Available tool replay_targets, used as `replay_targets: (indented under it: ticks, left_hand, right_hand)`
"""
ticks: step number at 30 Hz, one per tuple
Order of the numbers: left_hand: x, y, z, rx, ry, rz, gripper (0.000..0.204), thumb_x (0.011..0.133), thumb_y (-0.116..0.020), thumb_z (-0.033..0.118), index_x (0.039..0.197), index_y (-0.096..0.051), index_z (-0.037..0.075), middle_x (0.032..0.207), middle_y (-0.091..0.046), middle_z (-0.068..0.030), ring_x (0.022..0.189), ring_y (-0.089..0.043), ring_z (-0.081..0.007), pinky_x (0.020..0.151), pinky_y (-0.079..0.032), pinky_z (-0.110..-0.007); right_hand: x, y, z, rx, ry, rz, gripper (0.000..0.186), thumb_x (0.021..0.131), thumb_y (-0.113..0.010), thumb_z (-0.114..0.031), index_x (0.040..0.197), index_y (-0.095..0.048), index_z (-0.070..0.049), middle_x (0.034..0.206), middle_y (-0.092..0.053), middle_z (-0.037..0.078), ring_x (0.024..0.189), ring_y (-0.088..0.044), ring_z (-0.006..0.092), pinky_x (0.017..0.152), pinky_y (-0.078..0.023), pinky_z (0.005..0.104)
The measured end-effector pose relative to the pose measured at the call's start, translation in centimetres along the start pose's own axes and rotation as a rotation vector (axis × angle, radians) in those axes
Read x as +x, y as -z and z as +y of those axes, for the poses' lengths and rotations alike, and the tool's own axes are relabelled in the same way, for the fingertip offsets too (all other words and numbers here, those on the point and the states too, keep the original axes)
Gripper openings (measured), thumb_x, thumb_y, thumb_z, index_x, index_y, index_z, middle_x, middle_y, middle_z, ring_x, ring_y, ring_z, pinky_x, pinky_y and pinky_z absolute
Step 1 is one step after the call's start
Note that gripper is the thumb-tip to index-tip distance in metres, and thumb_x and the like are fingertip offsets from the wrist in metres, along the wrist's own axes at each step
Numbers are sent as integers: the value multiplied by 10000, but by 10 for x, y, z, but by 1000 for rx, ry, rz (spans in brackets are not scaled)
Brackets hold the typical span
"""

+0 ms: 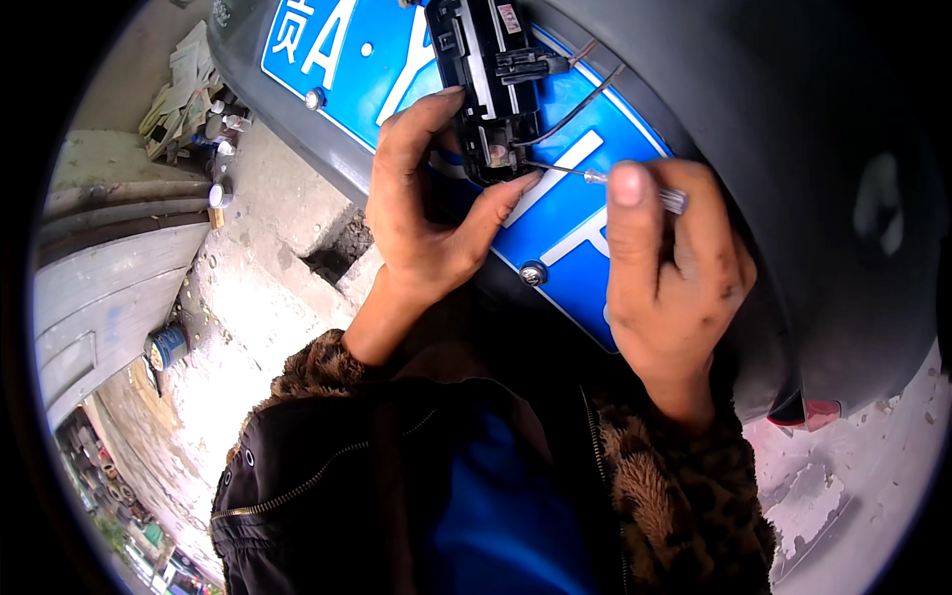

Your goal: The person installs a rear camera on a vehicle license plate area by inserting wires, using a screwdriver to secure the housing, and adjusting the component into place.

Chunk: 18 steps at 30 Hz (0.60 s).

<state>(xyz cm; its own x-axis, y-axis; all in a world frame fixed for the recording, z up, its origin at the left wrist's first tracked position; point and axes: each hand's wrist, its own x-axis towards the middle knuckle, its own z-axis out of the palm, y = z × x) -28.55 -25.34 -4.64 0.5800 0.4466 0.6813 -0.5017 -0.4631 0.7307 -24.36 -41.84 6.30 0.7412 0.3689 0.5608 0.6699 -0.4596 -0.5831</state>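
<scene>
My left hand (421,213) grips a black plastic part (486,84) with clips and thin wires, holding it against a blue plate with white characters (342,55) on a dark vehicle body (793,149). My right hand (669,268) holds a thin screwdriver (595,177) with a clear handle; its metal tip touches the lower end of the black part, near my left thumb. Two round bolts (534,274) fix the plate. Both sleeves are furry and leopard-patterned.
Worn concrete ground (248,327) lies to the left, with a dark hole (337,253). A small blue can (167,347) stands by a grey wall. Small bottles and scraps of cardboard (188,89) are piled at the upper left. Something red (813,412) shows under the vehicle.
</scene>
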Motion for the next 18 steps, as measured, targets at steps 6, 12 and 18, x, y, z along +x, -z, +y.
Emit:
replay_targets:
  ticks: [6,12,18]
  left_hand:
    - [0,-2,0,-23,-10,13,816,668,-946,40,1366,-532,-43,1212,-609,-139,947,-591,-183,823,-517,-285]
    - [1,-4,-1,-79,1,40,809,664,-947,34,1359,-539,-46,1197,-613,-133,951,-596,-188,832,-516,-292]
    - [2,-2,-1,-25,-2,21,807,667,-947,40,1357,-538,-53,1176,-617,-122,958,-592,-189,842,-513,-295]
  right_hand:
    - [0,-5,0,50,44,17,194,949,-762,-150,872,-667,1,605,-592,36,522,-556,94,508,-439,258]
    - [2,-2,2,13,57,12,209,940,-769,-143,859,-654,12,604,-587,31,509,-550,92,491,-425,257]
    - [1,-6,-2,49,15,-8,207,968,-731,-159,895,-635,9,617,-573,15,507,-517,80,485,-392,248]
